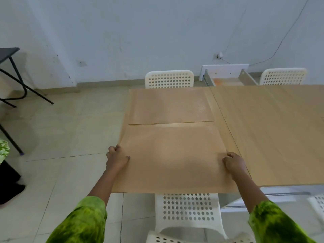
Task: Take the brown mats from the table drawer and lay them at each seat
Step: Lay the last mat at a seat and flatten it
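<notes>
Holding: left grip (pixel 117 157) and right grip (pixel 233 162) are pinching opposite short ends of the near mat (pixel 172 160).
Axis: is lying crosswise between them, equally near both.

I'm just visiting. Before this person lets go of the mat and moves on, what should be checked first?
1. Grip: left hand and right hand both hold the near mat: ok.
2. It lines up with the near chair: ok.
3. It sits fully on the table: cannot tell.
4. The far mat lies flat before the far chair: ok.
5. Place at the right-end chair has a mat: not ok, bare.
6. More mats in the open drawer: cannot tell.
</notes>
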Demonstrator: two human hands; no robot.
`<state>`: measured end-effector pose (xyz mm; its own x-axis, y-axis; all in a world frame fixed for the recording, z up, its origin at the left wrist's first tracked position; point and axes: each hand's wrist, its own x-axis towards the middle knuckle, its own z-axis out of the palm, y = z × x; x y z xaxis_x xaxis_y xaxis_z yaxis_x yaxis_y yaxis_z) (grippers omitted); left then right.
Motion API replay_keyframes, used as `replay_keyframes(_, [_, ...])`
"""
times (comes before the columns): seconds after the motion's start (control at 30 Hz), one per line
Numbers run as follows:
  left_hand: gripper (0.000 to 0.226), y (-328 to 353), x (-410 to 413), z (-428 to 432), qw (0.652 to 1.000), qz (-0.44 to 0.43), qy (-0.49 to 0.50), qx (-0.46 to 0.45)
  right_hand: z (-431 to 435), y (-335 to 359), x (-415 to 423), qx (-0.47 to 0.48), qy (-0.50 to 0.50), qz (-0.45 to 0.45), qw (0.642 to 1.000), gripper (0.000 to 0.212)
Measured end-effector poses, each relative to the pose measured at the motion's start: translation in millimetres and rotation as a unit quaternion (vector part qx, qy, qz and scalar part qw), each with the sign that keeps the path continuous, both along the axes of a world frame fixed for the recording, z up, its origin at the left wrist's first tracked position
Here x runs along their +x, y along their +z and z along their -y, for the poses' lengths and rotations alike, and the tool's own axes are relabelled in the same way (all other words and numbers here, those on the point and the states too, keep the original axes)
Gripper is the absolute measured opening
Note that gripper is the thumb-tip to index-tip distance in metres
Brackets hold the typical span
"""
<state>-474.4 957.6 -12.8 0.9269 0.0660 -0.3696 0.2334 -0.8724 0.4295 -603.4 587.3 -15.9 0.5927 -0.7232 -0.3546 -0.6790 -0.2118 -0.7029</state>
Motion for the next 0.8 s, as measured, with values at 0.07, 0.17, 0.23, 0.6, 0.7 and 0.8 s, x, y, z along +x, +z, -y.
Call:
replay_keyframes(0.07, [0.063, -3, 3, 0, 1.0, -0.006, -0.011, 0.005, 0, -1, 4, -0.021, 0.004, -0.019, 1.0, 0.034])
replay_keyframes(0.17, [0.054, -6, 7, 1, 1.0, -0.005, 0.002, -0.014, 1, -2, 9, -0.045, -0.007, -0.043, 0.998, 0.027])
replay_keyframes(0.23, [0.05, -8, 8, 3, 1.0, -0.001, 0.009, -0.021, 2, -2, 12, -0.061, -0.009, -0.052, 0.997, 0.027])
replay_keyframes(0.6, [0.055, -21, 3, 15, 0.998, -0.005, -0.045, 0.042, 15, 1, 22, -0.085, -0.021, -0.058, 0.994, 0.028])
replay_keyframes(0.7, [0.055, -24, 3, 15, 0.996, 0.003, -0.062, 0.066, 17, 0, 26, -0.088, -0.019, -0.059, 0.994, 0.028])
replay_keyframes(0.8, [0.053, -25, 3, 16, 0.995, 0.004, -0.062, 0.076, 17, 0, 27, -0.09, -0.02, -0.065, 0.994, 0.029])
